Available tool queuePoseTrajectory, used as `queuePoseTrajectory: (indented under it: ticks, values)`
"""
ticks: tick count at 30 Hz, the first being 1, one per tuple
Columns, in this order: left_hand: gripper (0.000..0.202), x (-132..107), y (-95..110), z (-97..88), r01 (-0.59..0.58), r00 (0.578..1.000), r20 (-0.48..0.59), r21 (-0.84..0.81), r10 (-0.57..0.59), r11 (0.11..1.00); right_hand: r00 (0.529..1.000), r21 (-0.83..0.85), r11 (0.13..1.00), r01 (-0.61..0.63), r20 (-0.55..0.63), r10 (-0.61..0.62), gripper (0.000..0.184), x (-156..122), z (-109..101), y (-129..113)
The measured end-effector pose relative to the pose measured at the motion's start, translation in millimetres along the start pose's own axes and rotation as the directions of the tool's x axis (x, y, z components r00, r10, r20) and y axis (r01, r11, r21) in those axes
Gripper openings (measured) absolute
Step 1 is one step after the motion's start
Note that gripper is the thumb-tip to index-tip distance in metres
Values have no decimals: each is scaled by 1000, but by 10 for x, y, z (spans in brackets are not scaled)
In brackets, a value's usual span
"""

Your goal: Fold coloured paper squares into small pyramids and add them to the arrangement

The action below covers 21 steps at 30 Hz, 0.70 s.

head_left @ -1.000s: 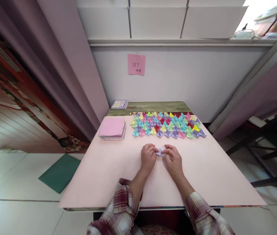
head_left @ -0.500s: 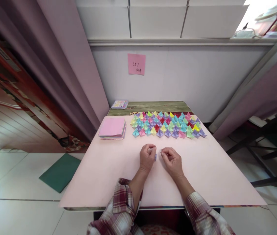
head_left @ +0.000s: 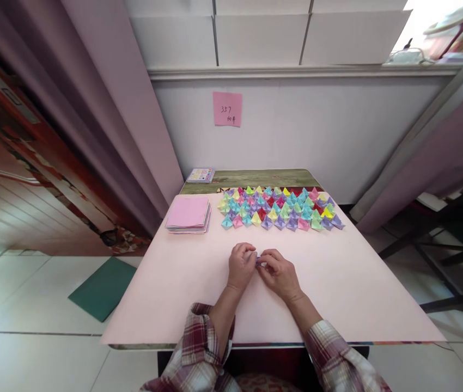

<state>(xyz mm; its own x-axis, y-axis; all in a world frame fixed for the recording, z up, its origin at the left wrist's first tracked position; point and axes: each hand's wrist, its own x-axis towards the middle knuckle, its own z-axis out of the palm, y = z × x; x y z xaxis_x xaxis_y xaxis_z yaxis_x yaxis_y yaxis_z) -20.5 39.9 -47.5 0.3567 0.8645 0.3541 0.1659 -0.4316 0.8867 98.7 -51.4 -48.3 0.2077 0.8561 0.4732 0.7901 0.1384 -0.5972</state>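
- Left hand (head_left: 242,267): thumb and fingers drawn together, clamped on the left end of a small purple paper (head_left: 258,262); plaid sleeve (head_left: 201,335) pushed up the forearm.
- Right hand (head_left: 280,275): thumb and forefinger pinched on the same paper from the right, the other fingers curled.
- Small purple paper: one piece, between the fingertips of both hands, near the middle of the table (largely hidden by the fingers, its folds too small to read).
- Folded paper pieces (head_left: 279,222): many, peaked, set in close rows beyond the hands; purple, turquoise, pink, red, yellow and green, the nearest row beginning with light blue at its left end.
- Stack of square paper (head_left: 188,212): left of the rows, pink sheet uppermost, edges of other colours showing beneath, slightly uneven.
- Pink table cover (head_left: 337,294): spread beneath hands, stack and most of the rows; wood-patterned surface (head_left: 251,179) exposed along the far edge.
- Printed packet (head_left: 201,175): flat, far left corner.
- Pink note (head_left: 227,109): fixed to the wall, handwritten "357" with characters below.
- Green sheet (head_left: 103,288): on the tiled floor, left of the table.
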Motion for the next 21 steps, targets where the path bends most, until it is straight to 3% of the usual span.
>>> queuePoseTrajectory:
  ticks: [3, 9, 15, 21]
  values:
    - [5, -4, -22, 10, 5, 999, 35, 70, -8, 998, 1000, -7, 1000, 12, -3, -12, 20, -1, -2, -11]
    - [6, -7, -64, 21, 60, 998, 1, -4, -60, 998, 999, -58, 998, -5, -51, 2, 22, -4, -16, -47]
    - [10, -8, -21, 12, 28, 1000, 11, 18, -28, 999, 990, -174, 983, -56, -134, 33, 21, -29, 11, -18]
    - [11, -7, 37, 10, -5, 999, 51, 75, 1, 997, 975, -122, 987, -100, -209, 73, 20, -11, -17, -36]
